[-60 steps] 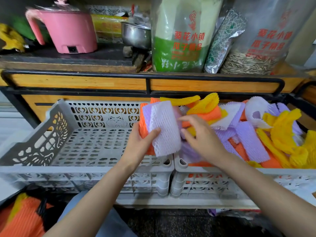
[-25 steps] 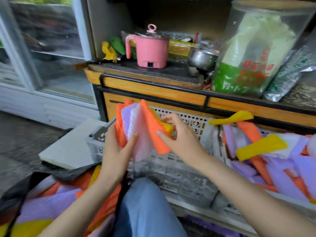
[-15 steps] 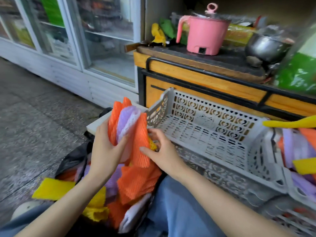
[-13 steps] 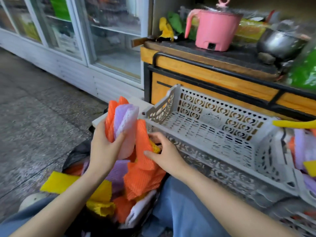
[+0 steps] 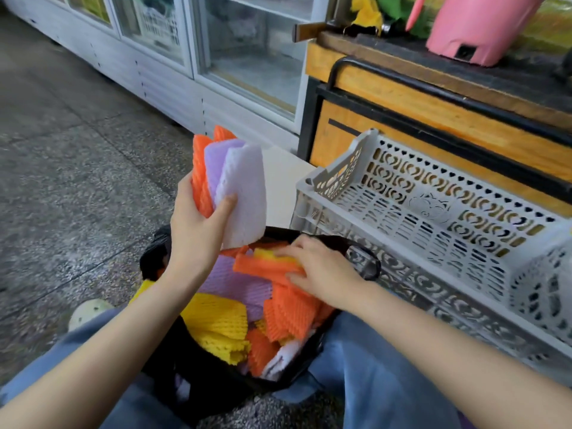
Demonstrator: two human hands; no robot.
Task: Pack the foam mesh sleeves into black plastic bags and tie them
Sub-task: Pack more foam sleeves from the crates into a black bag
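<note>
1. The left hand (image 5: 198,233) is raised above the bag, thumb in front and fingers behind. It is clamped on a stack of foam mesh sleeves (image 5: 238,187) held upright, with orange at the back, purple in the middle and white facing the viewer.
2. The right hand (image 5: 322,270) reaches down into the mouth of the bag. Its fingers curl over, and its thumb tucks under, the orange and yellow sleeves (image 5: 266,265) on top of the heap. Blur softens the fingertips, and how many pieces it grips cannot be counted.
3. The black plastic bag (image 5: 198,388) stands open on the floor (image 5: 77,181) between the seated person's knees. It is heaped with loose sleeves (image 5: 216,323) in purple, yellow, orange and white. The arms and the filling hide its depth and its base.
4. Just right of the bag, touching its rim, is a grey perforated crate (image 5: 337,174), whose visible floor is bare. Its right end runs into a second crate (image 5: 551,289), which the frame edge cuts off.
5. Behind the crates is a wooden counter with a black rail. On its dark tabletop (image 5: 464,66) stands a pink pot (image 5: 476,26), cropped at the top. Yellow and green items beside it are too cut off to identify.
6. A glass-door cabinet (image 5: 247,57) lines the back wall, its contents blurred. A pale shoe (image 5: 89,311) shows past the left knee, partly hidden by blue trousers (image 5: 387,382).
</note>
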